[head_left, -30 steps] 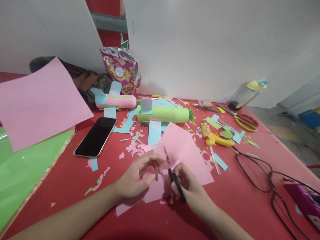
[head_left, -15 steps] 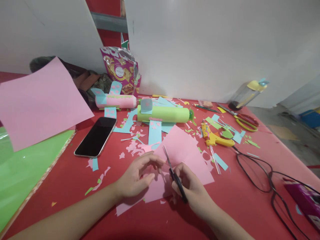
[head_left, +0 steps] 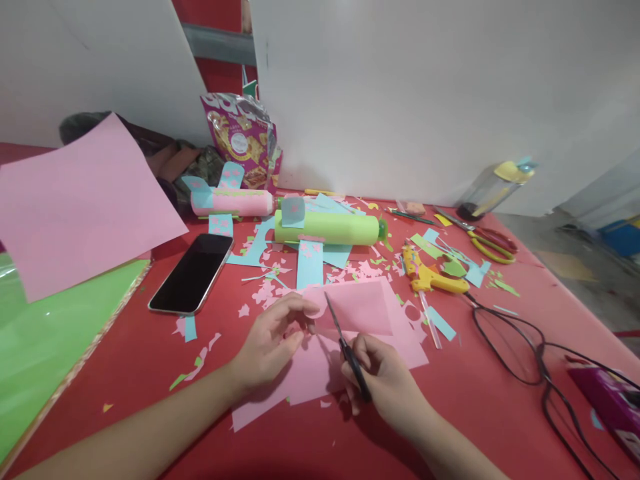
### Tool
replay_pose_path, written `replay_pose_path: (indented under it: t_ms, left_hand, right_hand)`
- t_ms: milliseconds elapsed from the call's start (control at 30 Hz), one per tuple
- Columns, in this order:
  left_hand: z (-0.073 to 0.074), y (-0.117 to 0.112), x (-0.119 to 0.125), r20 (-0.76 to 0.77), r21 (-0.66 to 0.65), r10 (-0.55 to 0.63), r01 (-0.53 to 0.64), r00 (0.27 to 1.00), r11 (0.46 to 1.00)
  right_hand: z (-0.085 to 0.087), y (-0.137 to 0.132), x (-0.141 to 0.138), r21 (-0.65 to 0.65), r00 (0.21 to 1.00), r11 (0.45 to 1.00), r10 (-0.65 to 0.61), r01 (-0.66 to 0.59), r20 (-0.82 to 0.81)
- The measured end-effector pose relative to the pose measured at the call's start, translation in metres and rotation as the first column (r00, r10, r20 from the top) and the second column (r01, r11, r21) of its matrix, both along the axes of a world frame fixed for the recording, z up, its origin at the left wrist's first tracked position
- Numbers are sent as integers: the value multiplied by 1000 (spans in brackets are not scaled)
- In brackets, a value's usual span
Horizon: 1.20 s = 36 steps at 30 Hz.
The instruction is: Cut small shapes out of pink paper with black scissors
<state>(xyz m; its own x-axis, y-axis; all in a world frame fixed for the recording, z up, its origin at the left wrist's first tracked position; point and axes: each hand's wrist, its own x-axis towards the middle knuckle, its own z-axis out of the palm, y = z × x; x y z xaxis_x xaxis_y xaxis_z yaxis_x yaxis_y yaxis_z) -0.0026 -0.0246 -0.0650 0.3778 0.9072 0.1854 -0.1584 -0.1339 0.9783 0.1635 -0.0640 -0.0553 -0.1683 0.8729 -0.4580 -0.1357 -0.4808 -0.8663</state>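
Red surface (head_left: 280, 447), right edge slanting from the bottle down to the frame's right side, floor (head_left: 560, 247) beyond it. White panel (head_left: 410, 100) bounds the back. Red shows below both hands at bottom centre, and between phone (head_left: 193, 277) and left forearm. Tighter past the paper: green tube (head_left: 345, 229) and paper scraps (head_left: 265, 293) at centre, yellow glue gun (head_left: 435, 278) right of centre, its black cable (head_left: 540, 353) looping to lower right. Pink tube (head_left: 240, 202) left of the green one.

Containers: snack bag (head_left: 243, 143) upright, upper centre-left, contents hidden. Clear bottle (head_left: 493, 187) with yellow lid, upper right, tilted in view; yellow strip shows at its wall, in or on it can't tell. Large pink sheet (head_left: 90, 213) far left, overlapping green plastic-looking sheet (head_left: 50, 333).

Right hand (head_left: 377, 373), lower centre, closed around the black handles of scissors (head_left: 345, 345); blades point up and left, in front of upper pink paper (head_left: 360, 310). Whether blades touch it: can't tell. Left hand (head_left: 275, 340), just left of the scissors, fingers curled, thumb apart from index finger; fingertips at upper paper's left end, grip can't be told. Lower pink sheets (head_left: 305, 380) lie under and between both hands.
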Motion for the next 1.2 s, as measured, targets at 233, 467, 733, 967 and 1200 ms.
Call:
replay_pose_path:
  t_ms: [233, 467, 733, 967, 1200]
  left_hand:
    - [0, 1, 2, -40, -29, -107, 105, 994, 994]
    - [0, 0, 0, -112, -18, -193, 192, 975, 981]
    - [0, 0, 0, -54, -29, -254, 252, 966, 967]
    - [0, -1, -2, -68, -11, -294, 294, 953, 956]
    - [-4, 0, -3, -73, 9, -266, 267, 961, 964]
  right_hand:
    - [-1, 0, 0, -1, 999, 1000, 21, -22, -27]
    - [0, 0, 0, 30, 999, 999, 28, -27, -41]
    - [-2, 0, 2, 49, 992, 998, 53, -47, -118]
    - [6, 1, 2, 81, 998, 995, 66, -65, -10]
    - [4, 2, 2, 48, 999, 999, 25, -23, -38]
